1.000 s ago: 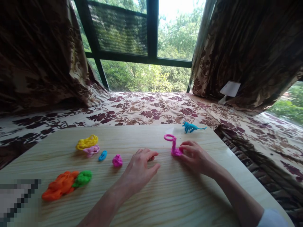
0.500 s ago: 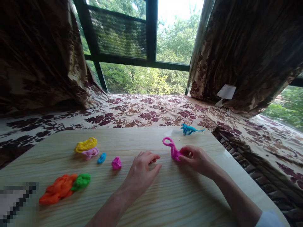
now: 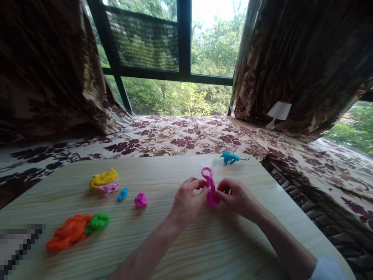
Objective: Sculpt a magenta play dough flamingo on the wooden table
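I have the pink piece [image 3: 213, 200] between my two sets of fingers, standing on the bench [image 3: 163, 171] with its loop above the fingertips. My left hand [image 3: 186, 198] seems to pinch its stem, thumb and forefinger nearly together; my right hand [image 3: 240, 196] has thumb and forefinger close together at its lower right edge, apparently gripping it too. This looks like shaping or steadying, so I'd press lightly, bracing low with the right while the left works the stem, since a hard squeeze could flatten it or make the loop sag. Both forearms angle inward from the near side, backs of the hands up, fingers curled toward each other.
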`<state>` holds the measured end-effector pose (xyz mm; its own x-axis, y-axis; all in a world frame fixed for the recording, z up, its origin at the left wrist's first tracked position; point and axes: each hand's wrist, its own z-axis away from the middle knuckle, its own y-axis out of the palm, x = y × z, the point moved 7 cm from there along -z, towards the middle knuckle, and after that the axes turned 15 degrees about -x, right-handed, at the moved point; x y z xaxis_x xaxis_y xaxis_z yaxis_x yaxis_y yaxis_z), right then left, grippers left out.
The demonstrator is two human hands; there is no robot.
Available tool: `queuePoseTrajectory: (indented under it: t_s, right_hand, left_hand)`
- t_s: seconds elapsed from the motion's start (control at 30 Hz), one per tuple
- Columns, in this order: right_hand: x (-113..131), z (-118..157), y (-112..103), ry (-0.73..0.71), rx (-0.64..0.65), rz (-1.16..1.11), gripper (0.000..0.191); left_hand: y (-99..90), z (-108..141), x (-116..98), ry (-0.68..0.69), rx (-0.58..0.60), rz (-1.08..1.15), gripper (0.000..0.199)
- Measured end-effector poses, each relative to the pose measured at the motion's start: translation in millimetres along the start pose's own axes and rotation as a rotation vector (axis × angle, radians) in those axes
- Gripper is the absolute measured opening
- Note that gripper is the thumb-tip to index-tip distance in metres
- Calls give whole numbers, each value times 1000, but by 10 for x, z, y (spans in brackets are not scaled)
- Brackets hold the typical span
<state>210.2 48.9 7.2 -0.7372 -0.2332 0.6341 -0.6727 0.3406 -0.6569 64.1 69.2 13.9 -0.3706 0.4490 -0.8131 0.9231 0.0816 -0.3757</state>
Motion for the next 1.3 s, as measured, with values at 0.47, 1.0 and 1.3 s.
queuePoseTrajectory:
  t_s: [0.47,1.0,1.3]
  right_hand:
    - [263,82,168,-89,-8,-266,13]
    - [262,85,118,-84,-58,-224,18]
    - [357,76,55,-74,-28,-344,15]
  left_hand:
    - [-133,131,-63,-21,56,-3,21]
    - [-114,131,-101,3,62,84,22]
    - [-131,120,-110,-12,85,66,21]
